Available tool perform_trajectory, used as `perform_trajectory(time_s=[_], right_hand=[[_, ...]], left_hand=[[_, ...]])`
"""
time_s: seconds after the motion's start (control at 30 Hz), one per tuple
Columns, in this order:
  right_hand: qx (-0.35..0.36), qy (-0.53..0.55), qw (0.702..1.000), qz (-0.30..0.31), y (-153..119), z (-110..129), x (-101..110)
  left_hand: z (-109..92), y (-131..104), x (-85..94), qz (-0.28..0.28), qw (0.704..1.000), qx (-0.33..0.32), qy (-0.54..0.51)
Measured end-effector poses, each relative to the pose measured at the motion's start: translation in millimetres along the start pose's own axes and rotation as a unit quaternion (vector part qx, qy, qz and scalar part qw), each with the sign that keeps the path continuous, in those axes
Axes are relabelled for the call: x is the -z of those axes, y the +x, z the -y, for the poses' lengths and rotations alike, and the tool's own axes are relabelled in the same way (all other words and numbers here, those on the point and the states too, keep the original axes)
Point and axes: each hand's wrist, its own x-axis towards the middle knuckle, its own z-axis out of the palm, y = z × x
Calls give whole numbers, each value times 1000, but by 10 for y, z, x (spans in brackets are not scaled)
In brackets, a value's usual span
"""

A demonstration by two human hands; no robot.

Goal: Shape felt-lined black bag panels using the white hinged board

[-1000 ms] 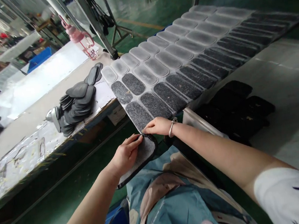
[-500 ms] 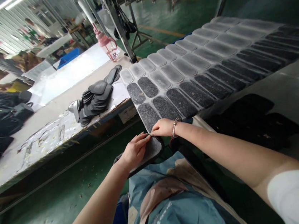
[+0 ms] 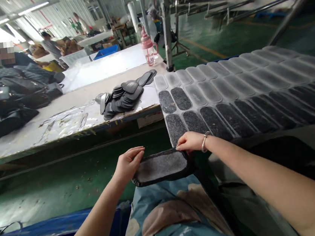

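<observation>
A dark oblong piece (image 3: 161, 166) with a grey, fuzzy inner face and a black rim lies above my lap. My left hand (image 3: 130, 163) pinches its upper left edge between thumb and fingers. At its upper right corner, my right hand (image 3: 190, 142), with a silver bangle at the wrist, grips the black rim. Just beyond my right hand is the near corner of a board (image 3: 171, 131) bearing rows of rounded grey and black pieces. A pile of dark flat pieces (image 3: 126, 97) rests on the table to the left of that board.
The long table (image 3: 89, 118) runs across the left, with black bags (image 3: 10, 100) and a pink bottle (image 3: 149, 49) on it. A metal post (image 3: 166, 26) rises behind the board. People work in the background. Blue material (image 3: 45, 229) is at lower left.
My left hand has moved left off the grey face to the piece's edge, uncovering that face. My right hand stays at the right corner. The view has swung left and levelled.
</observation>
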Motion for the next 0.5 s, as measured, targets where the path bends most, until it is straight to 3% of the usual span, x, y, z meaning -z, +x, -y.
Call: perform_trajectory(time_s=[0.1,0.2,0.37,0.5], right_hand=[[30,-16,999,9,35,0,35],[48,-18,999,4,114,39,4],[46,-20,999,-6,109,-29,-105],[-32,78,996,-35,-108,-228,-138]], left_hand=[[149,-147,166,-24,990,108,-90],[263,-255,192,-13,966,179,-187],[379,-359,30,6,921,242,-305],[431,-410,-112,-36,890,259,-373]])
